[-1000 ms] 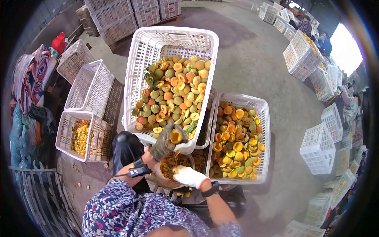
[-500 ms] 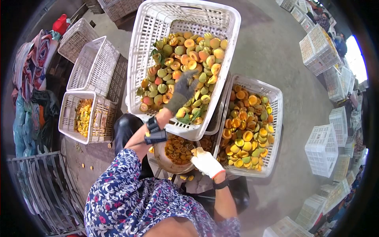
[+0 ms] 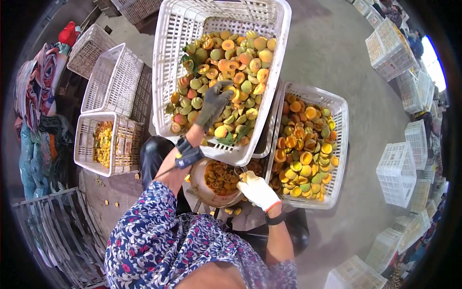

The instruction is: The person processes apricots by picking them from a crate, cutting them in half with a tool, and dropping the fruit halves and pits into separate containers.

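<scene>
Your left hand (image 3: 213,104), grey glove, arm stretched up-frame, lies fingers curled down on the peaches (image 3: 226,82) in the big white crate (image 3: 166,67), upper centre; can't tell if it grips one. The crate's long axis runs bottom-to-top of frame, tilted slightly right. Your right hand (image 3: 257,189), white glove, sits low centre at the rim of the round bowl (image 3: 202,190) of pits, fingers closed on sth small, can't tell what. Halved fruit fills the crate at right (image 3: 337,144). Vs 0.5 s ago: left hand has shifted a bit left & up on the pile; right hand hardly moved.
</scene>
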{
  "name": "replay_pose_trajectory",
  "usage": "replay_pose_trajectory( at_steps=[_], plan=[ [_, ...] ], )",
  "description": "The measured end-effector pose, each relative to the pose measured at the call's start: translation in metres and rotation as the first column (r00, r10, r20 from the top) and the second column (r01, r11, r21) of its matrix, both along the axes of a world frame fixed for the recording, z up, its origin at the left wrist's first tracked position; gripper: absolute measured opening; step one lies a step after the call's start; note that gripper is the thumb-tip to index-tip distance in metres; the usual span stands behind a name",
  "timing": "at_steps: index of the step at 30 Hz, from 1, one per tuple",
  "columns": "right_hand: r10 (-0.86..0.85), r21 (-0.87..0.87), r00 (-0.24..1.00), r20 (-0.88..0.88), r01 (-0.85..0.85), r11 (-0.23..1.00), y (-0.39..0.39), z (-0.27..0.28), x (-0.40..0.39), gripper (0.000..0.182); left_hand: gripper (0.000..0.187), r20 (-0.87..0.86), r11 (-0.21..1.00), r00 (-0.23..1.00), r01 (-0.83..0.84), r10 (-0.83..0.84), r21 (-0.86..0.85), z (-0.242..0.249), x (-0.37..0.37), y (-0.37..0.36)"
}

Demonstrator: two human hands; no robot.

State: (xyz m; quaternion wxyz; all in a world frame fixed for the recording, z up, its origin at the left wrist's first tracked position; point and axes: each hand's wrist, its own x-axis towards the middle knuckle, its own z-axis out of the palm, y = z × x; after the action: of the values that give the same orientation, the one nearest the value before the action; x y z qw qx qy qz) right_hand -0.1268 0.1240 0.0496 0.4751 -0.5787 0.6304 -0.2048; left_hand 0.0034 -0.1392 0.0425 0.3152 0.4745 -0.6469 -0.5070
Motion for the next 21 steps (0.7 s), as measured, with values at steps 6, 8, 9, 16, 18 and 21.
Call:
replay_pose_trajectory(
  at_steps=[6,8,9,16,18,21],
  plan=[
    [0.275,-0.182,0.923,-0.271,-0.329,0.927,0.006,-0.051,-0.011,0.026,0.042,-0.639,0.953,0.707,0.228,-0.304,-0.201,0.077,-0.056,0.061],
    [0.173,-0.308,0.949,-0.263,-0.253,0.917,0.007,-0.049,-0.01,0.026,0.039,-0.598,0.948,0.765,0.052,-0.241,-0.315,0.052,-0.062,0.025],
    [0.12,-0.23,0.98,-0.157,-0.154,0.961,0.006,-0.032,-0.011,0.026,0.038,-0.418,0.936,0.894,0.005,-0.162,-0.352,0.032,-0.056,0.001],
    [-0.104,0.069,0.994,0.019,0.103,0.992,0.003,-0.007,-0.008,0.031,0.047,0.69,0.671,0.708,0.441,0.148,-0.596,-0.035,-0.032,-0.058],
    [-0.053,0.064,0.999,-0.003,0.053,0.997,-0.001,-0.005,-0.012,0.034,0.045,0.74,0.699,0.669,0.5,0.062,-0.511,-0.033,-0.034,-0.072],
    [-0.04,0.014,0.999,0.012,0.04,0.999,0.004,-0.018,-0.013,0.034,0.046,0.78,0.737,0.625,0.51,0.037,-0.443,-0.011,-0.022,-0.061]
  ],
)
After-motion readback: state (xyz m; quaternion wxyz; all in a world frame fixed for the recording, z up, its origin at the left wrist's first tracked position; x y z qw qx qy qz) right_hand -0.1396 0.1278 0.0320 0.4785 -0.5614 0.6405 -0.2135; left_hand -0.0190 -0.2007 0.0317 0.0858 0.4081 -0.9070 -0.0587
